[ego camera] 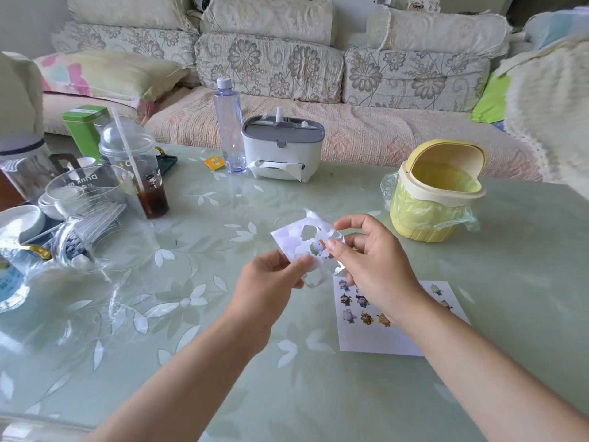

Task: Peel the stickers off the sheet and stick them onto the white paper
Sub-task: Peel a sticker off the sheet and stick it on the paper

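You are holding the sticker sheet (296, 240) up off the table (223, 362), with your left hand (271, 279) pinching its near corner between thumb and curled fingers. Your right hand (373, 263) is pinching the sheet's opposite edge, its thumb tip lying against the one coloured sticker (317, 247) showing among the cut-out holes. Whether you are catching the sticker's edge or only the backing, I cannot tell. The white paper (376, 336) is lying flat beneath your right wrist, partly hidden by it, with rows of small figures already on it.

The sheet is looking thin and full of holes, so a hard pull against your left-hand pinch is likely to tear the backing rather than lift the sticker. If your nail is digging under the wrong layer, the sticker may crease or split. Once free, it could fold onto itself or cling to your fingertip. Your forearm is covering part of the paper, so you risk landing on a figure already placed. The paper is also lying loose and may lift with your hand.
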`<action>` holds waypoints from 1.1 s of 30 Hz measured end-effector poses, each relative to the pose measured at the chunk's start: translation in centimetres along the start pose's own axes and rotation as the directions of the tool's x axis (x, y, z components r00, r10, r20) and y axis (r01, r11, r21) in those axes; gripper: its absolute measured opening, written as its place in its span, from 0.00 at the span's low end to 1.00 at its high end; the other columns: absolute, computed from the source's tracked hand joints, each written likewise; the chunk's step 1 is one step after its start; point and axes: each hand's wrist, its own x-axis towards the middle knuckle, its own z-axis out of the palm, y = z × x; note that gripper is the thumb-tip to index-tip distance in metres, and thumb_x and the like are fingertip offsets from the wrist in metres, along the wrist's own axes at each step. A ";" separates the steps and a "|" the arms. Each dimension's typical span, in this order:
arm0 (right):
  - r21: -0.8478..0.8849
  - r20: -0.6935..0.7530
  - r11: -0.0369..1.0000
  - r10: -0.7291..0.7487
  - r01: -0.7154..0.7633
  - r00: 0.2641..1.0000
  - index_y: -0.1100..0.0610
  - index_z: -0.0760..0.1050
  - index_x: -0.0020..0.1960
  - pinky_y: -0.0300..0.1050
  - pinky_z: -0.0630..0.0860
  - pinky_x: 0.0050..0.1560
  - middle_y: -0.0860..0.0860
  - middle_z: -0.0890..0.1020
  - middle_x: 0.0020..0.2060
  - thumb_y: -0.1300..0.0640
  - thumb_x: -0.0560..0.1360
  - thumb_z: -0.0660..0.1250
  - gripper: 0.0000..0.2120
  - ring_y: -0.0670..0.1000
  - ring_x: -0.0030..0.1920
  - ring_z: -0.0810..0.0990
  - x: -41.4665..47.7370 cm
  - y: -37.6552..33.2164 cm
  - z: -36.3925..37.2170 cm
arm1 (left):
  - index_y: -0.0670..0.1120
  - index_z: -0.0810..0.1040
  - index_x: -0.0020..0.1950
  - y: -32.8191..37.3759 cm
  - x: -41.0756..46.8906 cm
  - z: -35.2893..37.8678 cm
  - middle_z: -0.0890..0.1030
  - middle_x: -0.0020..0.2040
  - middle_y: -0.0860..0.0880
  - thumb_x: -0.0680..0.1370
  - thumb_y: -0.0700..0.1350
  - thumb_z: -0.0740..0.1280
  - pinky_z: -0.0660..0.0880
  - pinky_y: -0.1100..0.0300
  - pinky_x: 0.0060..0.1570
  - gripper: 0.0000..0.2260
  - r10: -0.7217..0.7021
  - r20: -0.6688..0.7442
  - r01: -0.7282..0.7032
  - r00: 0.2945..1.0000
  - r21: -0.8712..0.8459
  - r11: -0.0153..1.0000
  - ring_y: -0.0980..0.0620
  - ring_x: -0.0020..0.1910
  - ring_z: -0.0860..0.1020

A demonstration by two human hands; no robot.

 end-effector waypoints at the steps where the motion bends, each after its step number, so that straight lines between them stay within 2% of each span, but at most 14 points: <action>1: -0.090 -0.033 0.996 -0.023 0.020 0.999 0.44 0.75 0.53 0.50 0.77 0.38 0.47 0.83 0.38 0.53 0.77 0.72 0.09 0.47 0.30 0.75 0.0 0.2 -0.1 | 0.49 0.86 0.45 0.0 0.0 0.0 0.81 0.34 0.56 0.77 0.50 0.72 0.70 0.62 0.41 0.06 -0.007 0.019 0.008 1.000 -0.021 1.000 0.57 0.37 0.78; 3: -0.368 -0.088 0.929 -0.087 0.049 0.992 0.40 0.75 0.55 0.47 0.76 0.42 0.42 0.80 0.45 0.45 0.74 0.73 0.12 0.42 0.36 0.76 -0.2 0.4 -0.3 | 0.48 0.86 0.46 -0.1 0.0 0.1 0.81 0.34 0.57 0.78 0.49 0.71 0.70 0.61 0.43 0.06 -0.034 0.049 0.037 0.998 -0.060 0.998 0.57 0.37 0.77; 5: -0.637 -0.106 0.765 -0.202 0.090 0.974 0.37 0.75 0.61 0.43 0.72 0.42 0.42 0.74 0.56 0.41 0.72 0.74 0.19 0.44 0.43 0.77 -0.5 0.2 -0.5 | 0.47 0.86 0.45 -0.3 -0.1 0.2 0.80 0.35 0.55 0.79 0.50 0.71 0.70 0.59 0.44 0.08 -0.052 0.051 0.056 0.997 -0.064 0.996 0.55 0.38 0.77; 7: -0.724 -0.072 0.660 -0.359 0.199 0.931 0.40 0.78 0.63 0.41 0.70 0.39 0.45 0.72 0.59 0.43 0.71 0.75 0.21 0.48 0.41 0.76 -0.6 -0.1 -0.6 | 0.50 0.85 0.42 -0.4 -0.1 0.3 0.79 0.34 0.56 0.79 0.50 0.70 0.70 0.59 0.44 0.08 -0.051 0.046 0.053 0.998 -0.054 0.997 0.55 0.39 0.77; 10: -0.668 0.040 0.607 -0.547 0.429 0.836 0.44 0.84 0.52 0.39 0.69 0.32 0.43 0.78 0.48 0.49 0.74 0.74 0.07 0.45 0.33 0.74 -0.7 -0.2 -0.4 | 0.50 0.83 0.40 -0.3 -0.1 0.3 0.79 0.34 0.53 0.79 0.51 0.70 0.70 0.59 0.45 0.10 -0.032 0.039 0.035 0.999 -0.062 0.997 0.55 0.40 0.77; 12: -0.621 0.075 0.626 -0.552 0.472 0.830 0.44 0.85 0.47 0.37 0.65 0.29 0.42 0.80 0.41 0.48 0.75 0.71 0.05 0.41 0.30 0.70 -0.8 -0.1 -0.2 | 0.51 0.83 0.39 -0.2 0.0 0.3 0.79 0.35 0.52 0.79 0.51 0.69 0.70 0.59 0.45 0.11 -0.001 0.036 0.004 0.999 -0.068 0.998 0.55 0.40 0.77; 16: -0.580 0.077 0.687 -0.488 0.438 0.869 0.45 0.86 0.47 0.32 0.63 0.31 0.36 0.78 0.35 0.46 0.74 0.72 0.06 0.33 0.31 0.71 -0.9 0.2 0.1 | 0.53 0.83 0.37 -0.2 -0.1 0.6 0.79 0.32 0.55 0.81 0.48 0.68 0.69 0.64 0.40 0.13 0.087 0.024 -0.086 0.996 -0.036 0.996 0.58 0.36 0.75; 19: -0.508 0.034 0.779 -0.408 0.367 0.912 0.45 0.86 0.46 0.36 0.67 0.32 0.32 0.76 0.31 0.49 0.73 0.75 0.02 0.41 0.31 0.74 -1.0 0.0 0.0 | 0.51 0.83 0.40 -0.1 -0.2 0.7 0.77 0.29 0.58 0.81 0.44 0.67 0.66 0.72 0.30 0.11 0.176 0.020 -0.176 0.984 0.004 0.984 0.61 0.28 0.70; 21: -0.436 0.042 0.842 -0.333 0.318 0.942 0.45 0.86 0.45 0.38 0.68 0.32 0.31 0.78 0.31 0.51 0.74 0.74 0.02 0.46 0.28 0.72 -1.0 -0.2 -0.2 | 0.50 0.83 0.40 -0.1 -0.1 0.6 0.75 0.31 0.53 0.81 0.45 0.67 0.63 0.71 0.28 0.10 0.221 0.013 -0.221 0.975 0.040 0.974 0.57 0.29 0.67; 23: -0.379 0.068 0.886 -0.259 0.265 0.963 0.46 0.87 0.45 0.38 0.66 0.31 0.30 0.76 0.27 0.52 0.75 0.73 0.04 0.47 0.25 0.68 -1.0 -0.3 -0.4 | 0.51 0.83 0.40 -0.1 0.0 0.6 0.73 0.33 0.48 0.80 0.45 0.68 0.61 0.67 0.29 0.09 0.264 0.007 -0.264 0.964 0.083 0.961 0.53 0.32 0.67; 27: -0.331 0.093 0.918 -0.201 0.221 0.975 0.47 0.87 0.45 0.37 0.65 0.29 0.32 0.72 0.21 0.55 0.76 0.72 0.05 0.47 0.24 0.65 -1.0 -0.4 -0.5 | 0.52 0.83 0.42 -0.1 0.0 0.8 0.75 0.34 0.47 0.80 0.47 0.68 0.61 0.61 0.31 0.08 0.296 -0.004 -0.292 0.955 0.139 0.946 0.51 0.32 0.67; 29: -0.360 0.061 0.892 -0.269 0.272 0.961 0.46 0.87 0.44 0.37 0.66 0.30 0.32 0.75 0.25 0.53 0.76 0.72 0.05 0.47 0.25 0.67 -1.2 -0.4 -0.4 | 0.50 0.82 0.43 -0.1 0.0 0.8 0.76 0.34 0.47 0.80 0.47 0.67 0.62 0.61 0.30 0.08 0.304 -0.013 -0.298 0.953 0.150 0.943 0.51 0.31 0.67; 31: -0.462 0.033 0.809 -0.395 0.364 0.918 0.46 0.85 0.43 0.38 0.67 0.30 0.34 0.77 0.31 0.49 0.75 0.69 0.07 0.47 0.27 0.71 -1.3 -0.4 -0.1 | 0.45 0.81 0.45 -0.4 0.3 0.9 0.75 0.35 0.46 0.81 0.47 0.67 0.63 0.61 0.31 0.09 0.310 -0.014 -0.303 0.951 0.166 0.938 0.51 0.33 0.68; 33: -0.534 0.044 0.738 -0.463 0.413 0.885 0.45 0.84 0.41 0.35 0.65 0.30 0.36 0.75 0.31 0.46 0.75 0.66 0.09 0.45 0.28 0.71 -1.3 -0.4 0.0 | 0.38 0.79 0.47 -0.5 0.4 0.9 0.72 0.35 0.47 0.81 0.48 0.66 0.62 0.62 0.31 0.13 0.319 -0.019 -0.309 0.947 0.197 0.930 0.53 0.32 0.67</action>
